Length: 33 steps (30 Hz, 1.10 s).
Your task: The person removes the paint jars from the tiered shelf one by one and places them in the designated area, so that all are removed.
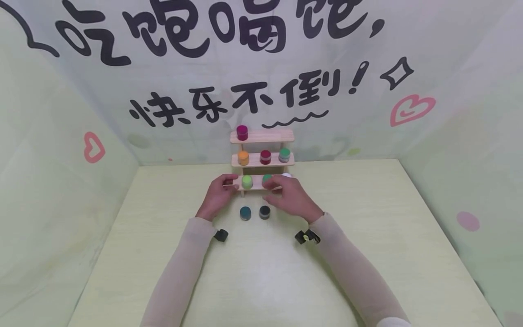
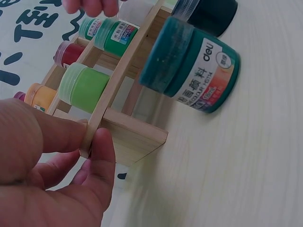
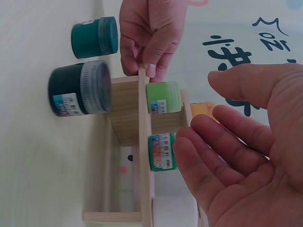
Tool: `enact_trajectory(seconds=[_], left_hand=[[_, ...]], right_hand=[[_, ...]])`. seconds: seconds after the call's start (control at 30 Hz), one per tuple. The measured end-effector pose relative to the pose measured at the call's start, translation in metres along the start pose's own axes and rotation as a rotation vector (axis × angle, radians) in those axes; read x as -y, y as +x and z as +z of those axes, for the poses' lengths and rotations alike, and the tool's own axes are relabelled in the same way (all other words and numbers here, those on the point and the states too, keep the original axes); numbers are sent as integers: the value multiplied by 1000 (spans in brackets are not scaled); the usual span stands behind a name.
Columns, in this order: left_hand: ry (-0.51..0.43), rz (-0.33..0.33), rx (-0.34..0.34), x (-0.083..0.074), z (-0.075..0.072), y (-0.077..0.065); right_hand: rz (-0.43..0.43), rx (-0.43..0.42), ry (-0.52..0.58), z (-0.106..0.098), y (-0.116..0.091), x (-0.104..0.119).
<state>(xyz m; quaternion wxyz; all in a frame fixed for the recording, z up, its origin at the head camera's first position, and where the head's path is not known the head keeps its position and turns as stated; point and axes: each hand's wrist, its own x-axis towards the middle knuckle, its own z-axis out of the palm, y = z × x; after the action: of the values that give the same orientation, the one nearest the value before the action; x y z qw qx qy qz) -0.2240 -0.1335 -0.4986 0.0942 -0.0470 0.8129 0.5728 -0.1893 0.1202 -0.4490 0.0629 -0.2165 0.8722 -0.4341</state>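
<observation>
A three-tier wooden display rack [image 1: 269,136] holds small paint jars. My left hand [image 1: 217,196] pinches the left end of its lowest tier between thumb and fingers, beside a light green jar [image 2: 85,87]. With fingers loosely bent and nothing in its grasp, my right hand [image 1: 293,195] hovers over the right part of that tier. Its fingertips [image 3: 182,142] overlap the edge of a green jar [image 3: 162,151] in the right wrist view. A white jar [image 3: 175,212] stands at the tier's right end, mostly hidden by this hand in the head view.
In front of the rack, a teal jar [image 1: 245,213] and a dark jar [image 1: 264,212] stand on the table [image 1: 261,281]. Upper tiers carry orange [image 1: 243,158], red [image 1: 265,157], green [image 1: 284,155] and magenta [image 1: 242,132] jars. A printed cloth [image 1: 196,141] hangs behind.
</observation>
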Motion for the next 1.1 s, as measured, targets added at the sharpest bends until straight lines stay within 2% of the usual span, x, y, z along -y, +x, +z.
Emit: enact_trajectory(seconds=[0.17,0.57,0.93,1.1], left_hand=[[7,0,3,1,0,0],[3,-4,4,2,0,1],[-8,13,3,3,-1,1],[0,-10,10,1,-1,0]], right_hand=[[-18,-26,35,-5,6,7],[-35,-89,16,-16,28,23],[-45,-196,25,-27,58,36],[-31,-225,22,-32,74,37]])
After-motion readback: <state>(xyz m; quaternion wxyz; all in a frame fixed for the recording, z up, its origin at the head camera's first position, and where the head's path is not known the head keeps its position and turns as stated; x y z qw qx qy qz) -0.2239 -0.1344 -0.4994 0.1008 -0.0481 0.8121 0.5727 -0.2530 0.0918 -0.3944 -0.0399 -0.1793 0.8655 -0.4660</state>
